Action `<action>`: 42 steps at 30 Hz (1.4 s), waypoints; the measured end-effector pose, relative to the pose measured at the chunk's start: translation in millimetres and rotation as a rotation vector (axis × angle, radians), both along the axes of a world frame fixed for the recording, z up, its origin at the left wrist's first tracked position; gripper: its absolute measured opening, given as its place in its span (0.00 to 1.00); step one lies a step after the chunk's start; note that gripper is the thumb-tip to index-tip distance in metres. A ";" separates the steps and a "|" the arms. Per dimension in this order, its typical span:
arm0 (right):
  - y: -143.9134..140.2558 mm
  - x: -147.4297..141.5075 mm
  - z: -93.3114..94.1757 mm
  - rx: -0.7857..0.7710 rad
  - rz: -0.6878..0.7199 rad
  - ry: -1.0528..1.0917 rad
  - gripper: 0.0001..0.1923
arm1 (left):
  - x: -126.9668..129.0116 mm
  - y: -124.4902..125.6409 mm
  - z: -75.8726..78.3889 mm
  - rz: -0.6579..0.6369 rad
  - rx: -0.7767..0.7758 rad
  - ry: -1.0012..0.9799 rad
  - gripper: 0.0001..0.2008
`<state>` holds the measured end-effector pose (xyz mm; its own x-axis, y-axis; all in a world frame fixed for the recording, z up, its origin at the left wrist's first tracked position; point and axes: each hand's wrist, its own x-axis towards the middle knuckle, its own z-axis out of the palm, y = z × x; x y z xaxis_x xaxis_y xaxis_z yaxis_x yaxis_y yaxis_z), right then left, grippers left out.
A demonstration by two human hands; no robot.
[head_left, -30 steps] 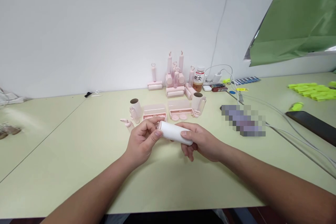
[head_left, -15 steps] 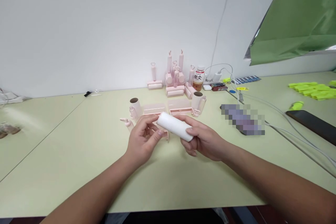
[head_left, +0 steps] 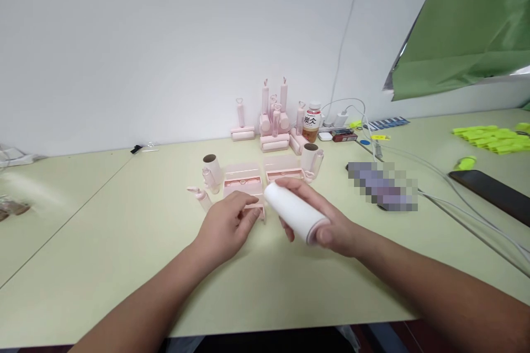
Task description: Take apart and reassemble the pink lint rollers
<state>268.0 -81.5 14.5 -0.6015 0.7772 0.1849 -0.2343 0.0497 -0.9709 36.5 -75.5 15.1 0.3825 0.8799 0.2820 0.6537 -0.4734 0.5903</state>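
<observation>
White roll (head_left: 295, 213) is being gripped in the right hand (head_left: 327, 226) while the left hand (head_left: 226, 226), fingers loosely curled, is seemingly touching a pink tray (head_left: 244, 194) on the bench (head_left: 124, 242).

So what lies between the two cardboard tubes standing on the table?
In the head view, two pink trays lie side by side between the tubes.

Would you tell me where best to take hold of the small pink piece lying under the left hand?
Probably by the long edges of the small pink piece, from above: it lies flat and low on the table, right beneath the left hand.
</observation>
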 end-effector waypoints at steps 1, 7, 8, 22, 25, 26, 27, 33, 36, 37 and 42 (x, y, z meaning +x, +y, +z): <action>2.6 0.0 -0.9 0.015 -0.040 0.041 0.48 | 0.2 0.9 -0.3 0.023 0.000 0.144 0.12; 8.4 -5.0 3.0 -0.089 -0.131 0.172 0.42 | 9.3 -2.7 -6.5 0.035 -0.059 0.640 0.14; 7.8 -5.7 3.5 -0.104 -0.134 0.173 0.42 | 10.6 -4.5 -6.6 0.031 -0.053 0.676 0.13; 15.7 -0.4 8.0 -0.422 0.059 0.451 0.42 | 0.6 1.1 -2.2 0.016 -0.497 0.126 0.06; 15.9 1.2 10.2 -0.488 0.130 0.460 0.45 | 1.3 6.0 4.2 0.121 -0.635 -0.297 0.10; 15.5 0.7 9.8 -0.512 0.159 0.445 0.46 | 2.3 7.5 6.5 0.143 -0.633 -0.457 0.10; 15.2 -0.2 8.7 -0.540 0.190 0.422 0.46 | 3.5 8.7 8.6 0.150 -0.625 -0.621 0.10; 15.5 -9.7 -6.8 -0.720 0.354 0.214 0.51 | 12.0 4.5 12.7 0.071 -0.596 -1.066 0.12; 16.7 -12.7 -14.5 -0.757 0.429 0.149 0.55 | 18.5 -3.8 10.5 0.046 -0.617 -0.980 0.16; 17.0 -13.3 -16.4 -0.765 0.462 0.127 0.56 | 21.3 -6.5 10.1 0.033 -0.631 -0.963 0.17; 17.1 -15.6 -21.7 -0.820 0.563 0.005 0.63 | 33.1 -14.8 11.3 0.023 -0.657 -0.887 0.17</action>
